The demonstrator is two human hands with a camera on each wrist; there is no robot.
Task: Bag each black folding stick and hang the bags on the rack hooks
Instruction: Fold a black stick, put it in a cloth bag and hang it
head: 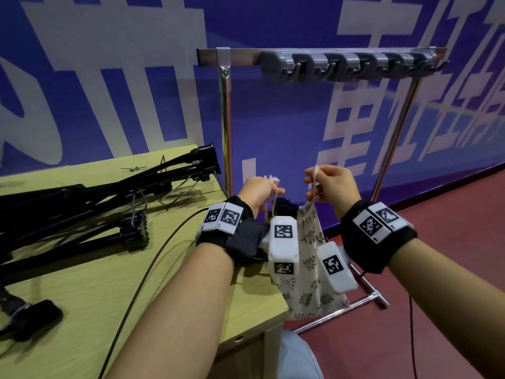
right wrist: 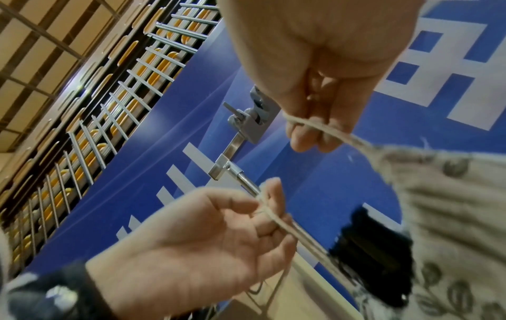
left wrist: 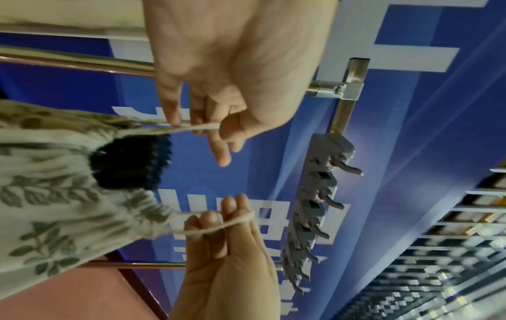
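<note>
A cream drawstring bag with a leaf print hangs between my hands, just off the table's right corner. The ribbed end of a black folding stick pokes out of its mouth. My left hand pinches the left drawstring. My right hand pinches the right drawstring. Both cords are held up and apart, below the rack. The grey hooks on the rack bar carry nothing. More black folding sticks lie piled on the table to my left.
The green table carries a black cable and wire clips near the sticks. The rack's chrome posts stand right behind the bag, with a foot bar on the red floor. A blue banner wall is behind.
</note>
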